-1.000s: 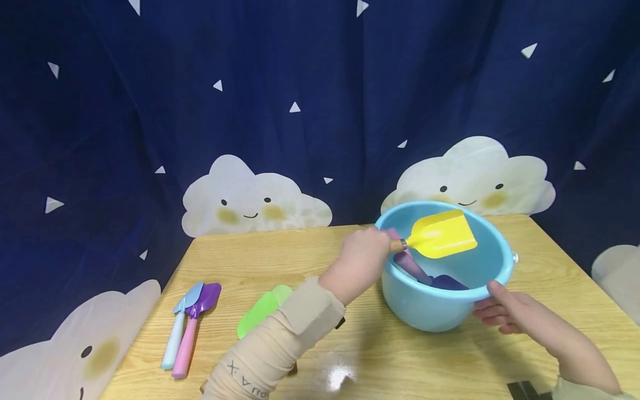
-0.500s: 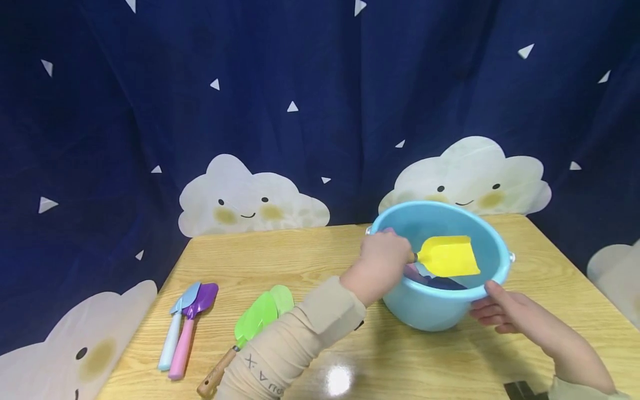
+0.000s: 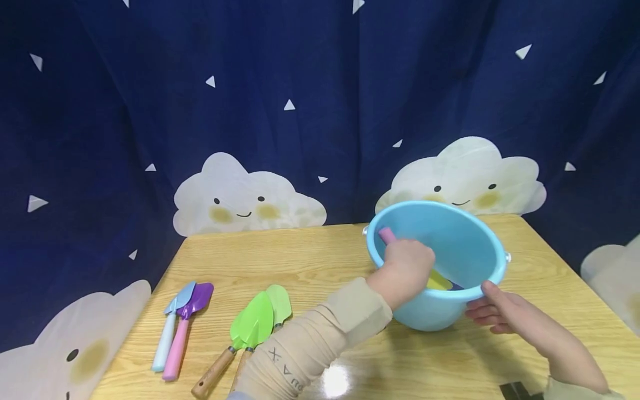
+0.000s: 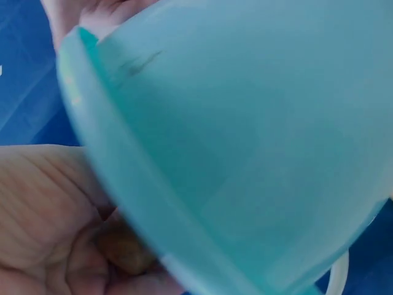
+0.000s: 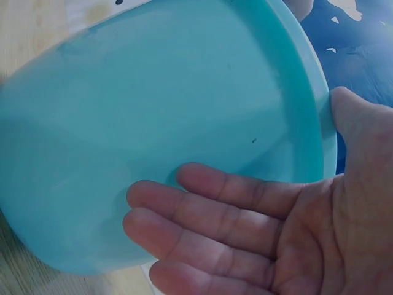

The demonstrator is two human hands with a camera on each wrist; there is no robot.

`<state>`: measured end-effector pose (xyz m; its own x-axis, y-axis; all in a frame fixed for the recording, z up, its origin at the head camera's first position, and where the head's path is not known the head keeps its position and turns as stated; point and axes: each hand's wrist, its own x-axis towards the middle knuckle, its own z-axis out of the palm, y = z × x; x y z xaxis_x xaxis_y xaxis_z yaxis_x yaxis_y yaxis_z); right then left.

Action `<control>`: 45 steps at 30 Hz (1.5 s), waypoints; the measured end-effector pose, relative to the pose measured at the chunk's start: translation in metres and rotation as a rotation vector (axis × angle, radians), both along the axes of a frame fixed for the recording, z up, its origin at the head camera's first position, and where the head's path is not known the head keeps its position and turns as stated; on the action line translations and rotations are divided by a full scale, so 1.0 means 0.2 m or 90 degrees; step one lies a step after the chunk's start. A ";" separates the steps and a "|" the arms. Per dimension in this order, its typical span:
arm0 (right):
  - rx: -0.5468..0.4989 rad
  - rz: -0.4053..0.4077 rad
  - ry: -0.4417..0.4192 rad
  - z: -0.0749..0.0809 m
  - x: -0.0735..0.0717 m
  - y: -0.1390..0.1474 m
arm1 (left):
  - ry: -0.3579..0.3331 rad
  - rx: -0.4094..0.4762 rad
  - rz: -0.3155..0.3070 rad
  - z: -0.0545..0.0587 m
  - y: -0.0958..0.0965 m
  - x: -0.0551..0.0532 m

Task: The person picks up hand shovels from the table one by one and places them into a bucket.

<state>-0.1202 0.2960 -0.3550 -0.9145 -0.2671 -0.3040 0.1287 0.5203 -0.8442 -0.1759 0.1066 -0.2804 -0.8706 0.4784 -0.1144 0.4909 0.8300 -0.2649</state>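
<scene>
My left hand [image 3: 409, 265] reaches over the near rim into a light blue bucket [image 3: 430, 314]. It grips a toy shovel by its wooden handle [image 4: 126, 249]; only part of the yellow blade [image 3: 439, 281] shows, low inside. A pink handle [image 3: 387, 235] leans against the bucket's left inner wall behind that hand, with a bit of purple near the yellow blade. At the bucket's right front, my right hand [image 3: 520, 319] holds the rim, thumb [image 5: 350, 107] over the edge and extended fingers [image 5: 209, 212] along the outer wall.
Two green shovels [image 3: 254, 319] with wooden handles lie left of the bucket, partly behind my left forearm. Farther left lie a light blue shovel [image 3: 170, 333] and a purple one with a pink handle [image 3: 177, 344]. A dark blue curtain [image 3: 280, 55] hangs behind the table [image 3: 280, 255].
My left hand has moved right and down into the bucket with the yellow shovel, whose blade is now mostly hidden. The green shovels show more fully. My right hand stays at the rim.
</scene>
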 end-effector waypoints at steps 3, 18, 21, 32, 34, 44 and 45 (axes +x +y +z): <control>-0.002 0.004 0.001 0.00 0.00 0.00 | -0.014 0.000 0.007 -0.03 0.03 -0.01; -0.013 0.001 -0.003 -0.01 -0.01 0.01 | -0.051 0.056 -0.002 -0.03 0.01 -0.06; -0.010 0.000 -0.005 -0.01 -0.01 0.00 | -0.029 0.082 -0.021 -0.02 -0.03 -0.06; -0.006 0.004 -0.002 -0.02 -0.01 0.01 | 0.029 0.158 -0.034 0.01 -0.23 -0.05; -0.007 0.007 0.001 -0.02 -0.01 0.00 | 0.031 0.170 -0.028 0.01 -0.26 -0.06; -0.003 0.011 -0.007 -0.02 -0.02 0.01 | 0.064 0.275 -0.006 -0.01 -0.44 -0.09; -0.003 0.014 -0.005 -0.02 -0.02 0.01 | 0.066 0.282 -0.002 -0.02 -0.46 -0.10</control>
<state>-0.1233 0.2976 -0.3594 -0.9056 -0.2889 -0.3105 0.1241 0.5197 -0.8453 -0.1953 0.0154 -0.2840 -0.8654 0.4639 0.1894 0.4828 0.8731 0.0674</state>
